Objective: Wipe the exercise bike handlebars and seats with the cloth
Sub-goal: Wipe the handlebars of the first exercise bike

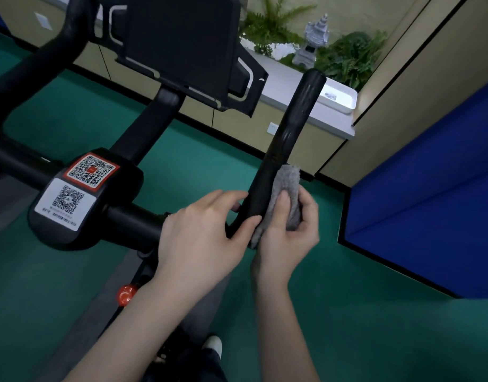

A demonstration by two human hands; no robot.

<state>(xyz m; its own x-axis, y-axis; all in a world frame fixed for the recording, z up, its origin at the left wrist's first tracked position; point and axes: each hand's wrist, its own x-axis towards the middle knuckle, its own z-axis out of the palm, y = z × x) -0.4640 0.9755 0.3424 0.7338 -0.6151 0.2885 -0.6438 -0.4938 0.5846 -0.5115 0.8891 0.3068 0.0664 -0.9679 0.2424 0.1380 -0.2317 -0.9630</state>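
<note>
In the head view, our right hand (287,238) holds the grey cloth (288,188), thumb and curled fingers pinching it against the right flank of the handlebar (292,128). Our left hand (201,232) wraps the same bar just below, steadying it. The bar's long axis runs from our 2 hands up and away to its free tip, so the coming stroke likely goes that way. That stretch is bare; the console mount (182,37) stands well apart on the left. The seat is out of view.
</note>
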